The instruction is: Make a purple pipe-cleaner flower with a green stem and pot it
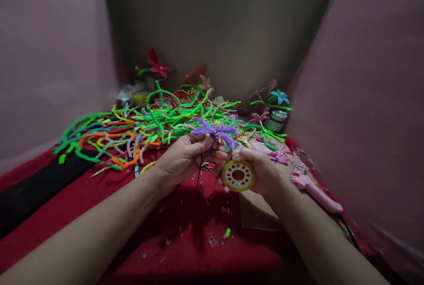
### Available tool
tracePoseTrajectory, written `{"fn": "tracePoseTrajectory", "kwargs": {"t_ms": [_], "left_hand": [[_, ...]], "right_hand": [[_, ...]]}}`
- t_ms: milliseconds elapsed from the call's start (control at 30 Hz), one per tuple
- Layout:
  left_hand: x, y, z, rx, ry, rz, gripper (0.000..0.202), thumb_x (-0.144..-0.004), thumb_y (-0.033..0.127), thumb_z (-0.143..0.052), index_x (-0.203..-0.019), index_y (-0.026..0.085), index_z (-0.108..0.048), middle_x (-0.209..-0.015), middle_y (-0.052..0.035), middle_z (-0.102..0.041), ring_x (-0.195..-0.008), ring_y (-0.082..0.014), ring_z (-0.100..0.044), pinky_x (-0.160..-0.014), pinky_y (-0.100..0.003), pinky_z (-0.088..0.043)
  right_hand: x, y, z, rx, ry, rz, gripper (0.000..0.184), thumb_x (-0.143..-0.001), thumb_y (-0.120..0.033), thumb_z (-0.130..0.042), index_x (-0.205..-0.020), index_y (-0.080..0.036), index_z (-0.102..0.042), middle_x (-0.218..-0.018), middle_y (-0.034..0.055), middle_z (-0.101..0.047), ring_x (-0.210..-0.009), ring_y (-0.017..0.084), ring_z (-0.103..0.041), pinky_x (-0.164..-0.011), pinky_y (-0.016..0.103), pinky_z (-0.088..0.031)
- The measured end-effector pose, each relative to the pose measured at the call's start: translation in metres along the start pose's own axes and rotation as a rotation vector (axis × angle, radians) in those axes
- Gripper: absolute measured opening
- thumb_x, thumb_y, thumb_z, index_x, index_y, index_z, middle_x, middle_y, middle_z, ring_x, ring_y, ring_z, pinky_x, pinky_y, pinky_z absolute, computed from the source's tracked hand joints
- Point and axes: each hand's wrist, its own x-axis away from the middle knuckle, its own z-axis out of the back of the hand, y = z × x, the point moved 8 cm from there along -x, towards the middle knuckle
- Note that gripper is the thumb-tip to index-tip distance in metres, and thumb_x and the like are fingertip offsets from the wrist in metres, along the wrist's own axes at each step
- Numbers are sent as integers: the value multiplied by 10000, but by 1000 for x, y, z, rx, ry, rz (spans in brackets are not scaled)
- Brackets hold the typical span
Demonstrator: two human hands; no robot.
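My left hand (183,159) pinches the base of a purple pipe-cleaner flower (215,131), whose thin dark stem (199,178) hangs down below my fingers. My right hand (261,171) holds a round yellow-green tape roll (238,175) with a white core, right beside the flower's base. Both hands meet over the red cloth (185,227), fingertips touching near the stem.
A big heap of green, orange and yellow pipe cleaners (139,128) lies behind my hands. Finished flowers stand at the back: red (158,67) and blue (279,96) by a small jar (276,120). A pink glue gun (313,190) lies at right. Brown paper (256,214) is under my right wrist.
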Motion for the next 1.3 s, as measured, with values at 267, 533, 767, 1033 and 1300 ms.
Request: {"fn": "tracePoseTrajectory", "kwargs": {"t_ms": [267, 533, 767, 1033, 1300], "left_hand": [[-2, -4, 10, -19, 68, 11, 142, -716, 202, -706, -714, 75, -642, -674, -67, -678, -629, -159, -668, -658, -249, -557], [2, -11, 16, 9, 189, 86, 148, -810, 197, -594, -758, 70, -650, -689, -89, -679, -522, -112, -616, -421, -160, -483], [7, -28, 7, 15, 226, 218, 238, -850, 200, -529, -678, 62, -618, -504, -46, -601, -380, -104, -550, -364, -180, -470], [3, -38, 4, 54, 203, 194, 181, -845, 168, -540, -731, 63, -633, -503, -40, -608, -391, -101, -569, -389, -175, -498], [3, -40, 4, 27, 203, 146, 76, -778, 165, -634, -788, 90, -625, -535, -19, -607, -404, -105, -571, -386, -191, -510]], "right_hand": [[2, -15, 7, 190, 240, 202, 183, -690, -335, -695, -722, -168, -628, -546, 1, -628, -443, 107, -551, -424, 207, -386], [22, -46, 15, 430, 416, 491, 136, -722, -288, -668, -641, -180, -684, -607, -8, -613, -548, 91, -507, -502, 213, -383], [14, -39, 1, 356, 338, 552, 147, -719, -326, -674, -675, -186, -681, -647, -3, -619, -588, 114, -535, -575, 269, -455], [3, -21, 9, 163, 431, 602, 189, -716, -368, -671, -697, -189, -615, -595, -21, -554, -487, 98, -486, -457, 253, -439], [5, -26, 14, 153, 538, 654, 91, -704, -263, -668, -695, -179, -636, -624, -22, -583, -533, 95, -504, -503, 232, -439]]}}
